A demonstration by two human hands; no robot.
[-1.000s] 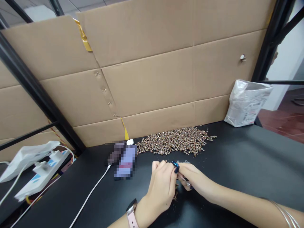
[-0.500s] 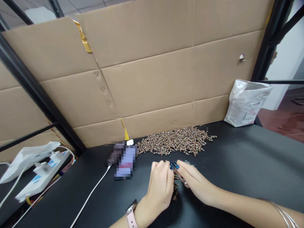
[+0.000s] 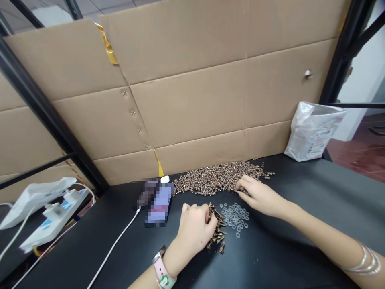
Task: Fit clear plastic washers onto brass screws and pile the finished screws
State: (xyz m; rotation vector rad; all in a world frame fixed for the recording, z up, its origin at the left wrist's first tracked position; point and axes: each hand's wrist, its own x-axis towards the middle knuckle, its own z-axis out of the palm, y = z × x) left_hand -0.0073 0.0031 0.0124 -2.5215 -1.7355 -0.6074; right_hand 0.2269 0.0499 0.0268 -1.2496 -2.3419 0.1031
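The right hand (image 3: 266,196) has come away from the left hand (image 3: 195,226), which it met a half-second ago, and reached toward the table's back edge; clear rings (image 3: 236,216) that were mostly covered now show. From my side, by the left edge of the table (image 3: 315,200), there's a white power strip (image 3: 54,220). A white cable (image 3: 117,243) runs from the front edge to two blurred flat items (image 3: 159,204), a small white case (image 3: 165,179) behind them. The left hand, wearing a pink strap (image 3: 162,271), curls its fingers over a small pile of screws (image 3: 219,230) near the table's middle; I can't tell whether they pinch one. Behind, a big heap of screws (image 3: 210,178) lies along the back edge, under the cardboard (image 3: 186,100). The rings lie just right of the small pile. The right hand's fingers bend down at the heap's front right, thumb apart; any grip is hidden. A plastic bag (image 3: 314,132) stands at the back right corner.
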